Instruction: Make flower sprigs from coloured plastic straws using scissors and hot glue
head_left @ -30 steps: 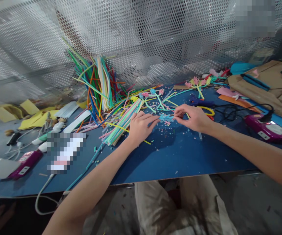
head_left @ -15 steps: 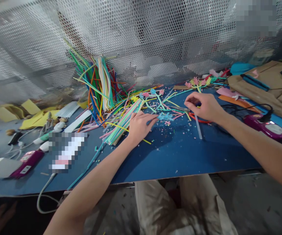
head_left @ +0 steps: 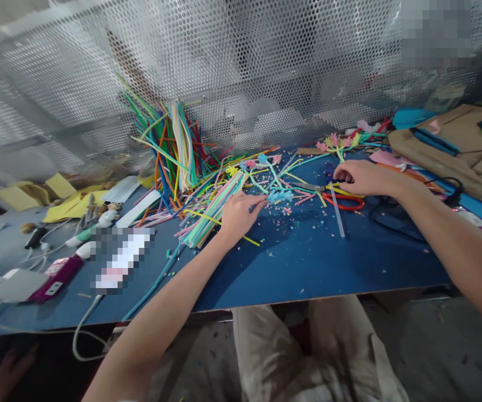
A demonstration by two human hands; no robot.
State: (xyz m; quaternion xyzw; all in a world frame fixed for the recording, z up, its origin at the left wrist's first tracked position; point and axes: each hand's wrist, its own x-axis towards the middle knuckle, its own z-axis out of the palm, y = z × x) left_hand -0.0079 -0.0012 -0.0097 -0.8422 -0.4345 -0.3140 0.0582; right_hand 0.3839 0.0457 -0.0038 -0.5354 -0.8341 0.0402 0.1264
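Note:
My left hand [head_left: 239, 216] rests beside the pipe cleaner bundle [head_left: 213, 209], thumb and forefinger pinched at the near end of a light blue pipe cleaner flower [head_left: 280, 195]. My right hand [head_left: 362, 177] is curled, its fingertips just above red-handled scissors [head_left: 345, 202] and a yellow strip. What those fingers hold, if anything, is hidden. A dark blue object [head_left: 329, 172] shows at its fingertips; its kind is unclear. Below it lies a translucent stick [head_left: 337, 215]. Finished-looking pink, yellow and blue flowers [head_left: 261, 159] lie behind the blue one.
Upright pipe cleaners [head_left: 184, 145] lean on the perforated metal screen [head_left: 274, 72]. A blurred-out phone [head_left: 126, 259], cables and a purple power strip [head_left: 57, 277] lie on the left. Brown paper [head_left: 454, 145] covers the right side. Another person's hand [head_left: 13, 368] shows at lower left.
My right hand has moved right and slightly down from beside the scissors' blades to over their handles, uncovering the dark blue object. My left hand still holds the blue flower.

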